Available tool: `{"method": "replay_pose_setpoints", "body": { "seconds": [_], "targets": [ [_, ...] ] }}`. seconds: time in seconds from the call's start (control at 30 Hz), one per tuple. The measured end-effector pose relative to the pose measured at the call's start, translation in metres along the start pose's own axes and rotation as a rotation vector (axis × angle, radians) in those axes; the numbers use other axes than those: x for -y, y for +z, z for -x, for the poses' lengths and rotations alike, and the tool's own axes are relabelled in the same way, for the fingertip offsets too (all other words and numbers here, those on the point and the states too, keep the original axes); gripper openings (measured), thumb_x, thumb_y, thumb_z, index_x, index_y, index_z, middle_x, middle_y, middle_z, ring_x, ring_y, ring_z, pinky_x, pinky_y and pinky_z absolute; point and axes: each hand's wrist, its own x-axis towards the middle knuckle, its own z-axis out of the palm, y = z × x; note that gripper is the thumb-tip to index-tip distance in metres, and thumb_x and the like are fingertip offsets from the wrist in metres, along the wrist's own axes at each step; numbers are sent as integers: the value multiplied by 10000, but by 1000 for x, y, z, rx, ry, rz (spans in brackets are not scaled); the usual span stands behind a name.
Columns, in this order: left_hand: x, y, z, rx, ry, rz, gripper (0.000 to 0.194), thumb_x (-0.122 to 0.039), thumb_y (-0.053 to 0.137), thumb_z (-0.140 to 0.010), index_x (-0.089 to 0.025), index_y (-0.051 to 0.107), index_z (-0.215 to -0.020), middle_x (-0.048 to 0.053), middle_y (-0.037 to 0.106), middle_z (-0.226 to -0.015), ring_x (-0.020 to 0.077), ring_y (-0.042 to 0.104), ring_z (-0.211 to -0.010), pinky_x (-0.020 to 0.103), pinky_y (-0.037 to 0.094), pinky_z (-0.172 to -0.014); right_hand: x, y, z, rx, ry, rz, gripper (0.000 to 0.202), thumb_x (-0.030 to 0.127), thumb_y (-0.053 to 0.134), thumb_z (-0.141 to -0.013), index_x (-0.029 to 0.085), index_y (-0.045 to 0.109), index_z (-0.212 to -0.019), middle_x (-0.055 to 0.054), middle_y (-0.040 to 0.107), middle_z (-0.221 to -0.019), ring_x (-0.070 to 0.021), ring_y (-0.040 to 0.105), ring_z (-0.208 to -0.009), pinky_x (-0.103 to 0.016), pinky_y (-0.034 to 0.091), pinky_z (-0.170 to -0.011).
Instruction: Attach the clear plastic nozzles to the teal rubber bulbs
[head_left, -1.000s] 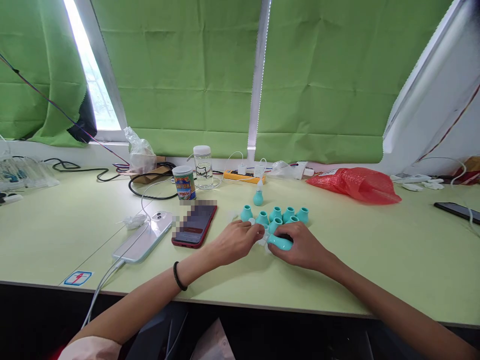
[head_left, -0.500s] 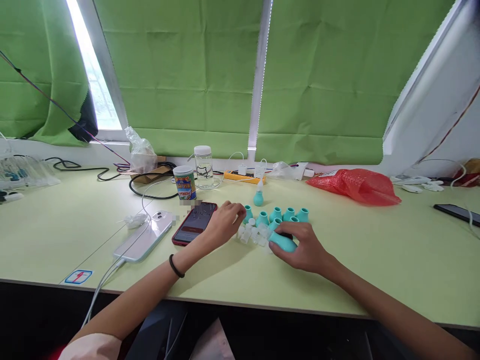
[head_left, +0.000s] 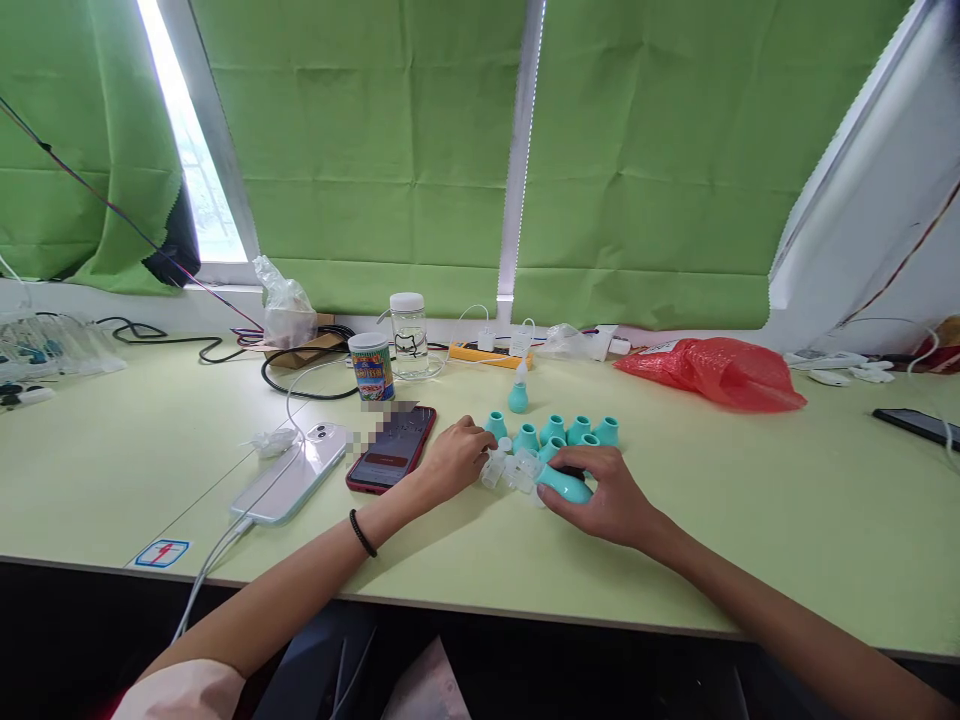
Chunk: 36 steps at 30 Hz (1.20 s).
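My right hand (head_left: 611,492) is closed round a teal rubber bulb (head_left: 566,486), which lies tilted on its side just above the table. At the left edge of a small pile of clear plastic pieces (head_left: 519,470), my left hand (head_left: 456,460) has its fingers bent together and its fingertips down at the pieces. Whether it pinches one is hidden. Several open-necked teal bulbs (head_left: 578,431) stand upright just behind the pile. Farther back stands one teal bulb with a clear nozzle (head_left: 518,396) fitted on top.
Left of my left hand lie a red-cased phone (head_left: 394,448) and a pale phone (head_left: 289,480) with a white cable. A printed can (head_left: 372,370) and a clear bottle (head_left: 409,340) stand behind. At back right is a red plastic bag (head_left: 709,373); a yellow power strip (head_left: 480,355) lies near the wall.
My left hand has come down and slightly right, its fingertips now lower at the clear pieces. My right hand keeps the bulb in nearly the same place.
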Motion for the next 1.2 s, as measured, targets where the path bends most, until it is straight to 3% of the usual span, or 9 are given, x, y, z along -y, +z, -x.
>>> {"method": "replay_pose_setpoints", "body": {
  "seconds": [0.13,0.23,0.37,0.47,0.53,0.73,0.87,1.1,1.2],
  "targets": [
    [-1,1,0,-24,-11,-18,167,-125,475,-718,-146,588,-839,65,605,-744,168,512,-780,253,427,-631,0,0,-1,26,11,-3,140,289,529,-643,161,550,-592,-13,569,-563,-99,464,-486,-216,354,-476],
    [-5,-4,2,-145,-11,0,214,-171,383,-787,-136,557,-906,68,587,-734,155,510,-753,255,417,-636,0,0,-1,54,41,15,128,289,533,-643,162,540,-622,-8,559,-574,-103,463,-508,-224,351,-497],
    [-17,-17,10,-218,105,142,250,-241,311,-818,-122,523,-876,53,556,-703,133,487,-678,244,393,-612,5,1,0,132,41,8,149,293,557,-629,173,490,-688,-5,541,-637,-122,471,-573,-242,359,-542],
    [-28,-20,16,-147,242,198,273,-334,353,-790,-129,519,-722,41,519,-628,131,467,-631,238,374,-578,9,5,3,184,2,-18,188,293,561,-629,183,436,-718,-6,518,-675,-128,464,-593,-244,363,-542],
    [-35,-18,17,-113,256,206,298,-380,382,-768,-134,507,-657,27,486,-577,121,446,-582,229,351,-540,10,8,5,216,-33,-41,163,268,534,-654,185,415,-729,-12,512,-696,-129,466,-602,-243,365,-542],
    [-42,-16,16,66,174,411,363,-325,326,-809,-134,403,-510,-43,319,-446,54,276,-436,206,249,-464,8,15,10,250,-120,-74,146,199,464,-716,178,406,-848,-22,530,-717,-131,490,-596,-235,351,-515],
    [-42,-20,15,151,92,682,400,-337,276,-829,-132,335,-491,-47,275,-453,49,240,-447,202,224,-450,9,14,12,192,-151,-53,124,231,470,-726,180,403,-817,-16,526,-686,-129,481,-576,-238,342,-510],
    [-39,-14,14,337,-94,1216,421,-411,348,-784,-147,277,-463,-57,237,-435,37,201,-405,200,166,-389,11,9,11,219,-126,-61,167,293,481,-739,180,410,-839,-1,520,-665,-114,472,-547,-234,354,-507],
    [-36,-15,11,425,-131,1413,441,-426,329,-778,-162,247,-434,-63,205,-386,38,198,-362,207,166,-378,11,9,14,210,-186,-55,151,282,473,-748,186,415,-849,-9,544,-689,-120,500,-584,-233,362,-525]
  ]
}}
